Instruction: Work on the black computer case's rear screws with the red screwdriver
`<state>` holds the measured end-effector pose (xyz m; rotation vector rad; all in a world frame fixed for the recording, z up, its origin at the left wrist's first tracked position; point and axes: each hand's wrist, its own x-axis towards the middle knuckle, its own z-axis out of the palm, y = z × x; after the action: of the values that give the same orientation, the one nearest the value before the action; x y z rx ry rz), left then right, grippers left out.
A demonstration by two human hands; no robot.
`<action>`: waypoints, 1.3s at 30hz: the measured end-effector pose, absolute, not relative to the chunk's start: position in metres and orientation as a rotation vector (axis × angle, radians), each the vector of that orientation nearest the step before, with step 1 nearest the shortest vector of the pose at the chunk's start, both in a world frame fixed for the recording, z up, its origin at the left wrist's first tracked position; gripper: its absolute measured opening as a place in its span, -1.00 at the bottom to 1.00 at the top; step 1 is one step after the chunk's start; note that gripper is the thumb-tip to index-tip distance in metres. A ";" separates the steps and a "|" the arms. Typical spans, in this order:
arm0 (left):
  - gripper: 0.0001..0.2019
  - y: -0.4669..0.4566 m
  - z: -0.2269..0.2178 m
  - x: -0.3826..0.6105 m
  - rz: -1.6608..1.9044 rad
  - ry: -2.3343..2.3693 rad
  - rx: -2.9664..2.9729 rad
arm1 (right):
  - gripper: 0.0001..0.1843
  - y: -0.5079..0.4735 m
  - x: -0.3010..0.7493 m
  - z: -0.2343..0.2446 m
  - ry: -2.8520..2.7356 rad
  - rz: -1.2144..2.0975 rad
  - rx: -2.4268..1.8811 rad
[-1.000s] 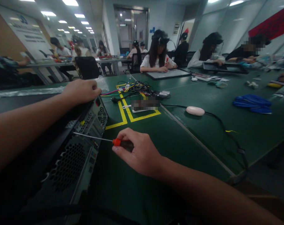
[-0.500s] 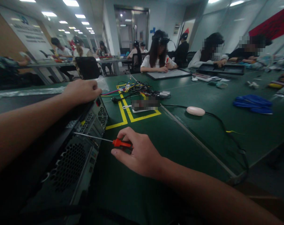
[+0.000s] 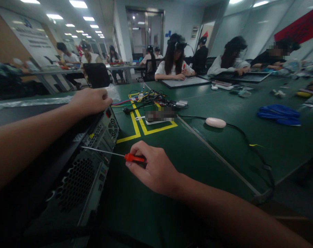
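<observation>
while the left hand (image 3: 89,100) lies curled on the computer (image 3: 77,184), its grip unclear, the right hand (image 3: 156,168) is wrapped around a screwdriver (image 3: 130,157). the tip (image 3: 83,147) is at the computer's back.

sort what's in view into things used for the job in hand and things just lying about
In use:
screwdriver, held in the right hand
desktop computer tower, under the left hand

Apparently just lying about:
cable tangle
pale oval object
blue bundle, farther right
</observation>
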<state>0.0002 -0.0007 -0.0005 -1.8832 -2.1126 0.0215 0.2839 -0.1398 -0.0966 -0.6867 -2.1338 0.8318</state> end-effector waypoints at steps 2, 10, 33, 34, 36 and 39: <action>-0.37 -0.001 0.000 0.000 0.034 -2.104 -1.884 | -0.87 -0.140 0.284 -0.096 -2.126 0.845 -0.682; -0.40 -0.002 -0.001 0.001 -0.002 -2.107 -1.892 | -0.87 -0.140 0.283 -0.097 -2.117 0.847 -0.682; -0.39 -0.002 0.001 0.001 0.017 -2.111 -1.910 | -0.85 -0.140 0.283 -0.097 -2.114 0.834 -0.695; -0.39 -0.002 0.000 0.001 0.017 -2.111 -1.911 | -0.85 -0.139 0.283 -0.097 -2.112 0.834 -0.696; -0.39 -0.001 0.000 0.001 0.010 -2.108 -1.907 | -0.84 -0.139 0.283 -0.097 -2.109 0.832 -0.689; -0.38 -0.001 -0.001 0.001 0.004 -2.104 -1.894 | -0.83 -0.139 0.283 -0.098 -2.103 0.825 -0.669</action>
<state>0.0009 -0.0013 -0.0009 -1.8937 -2.1037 0.0036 0.2829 -0.1392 -0.0979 -0.6693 -2.1029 0.8252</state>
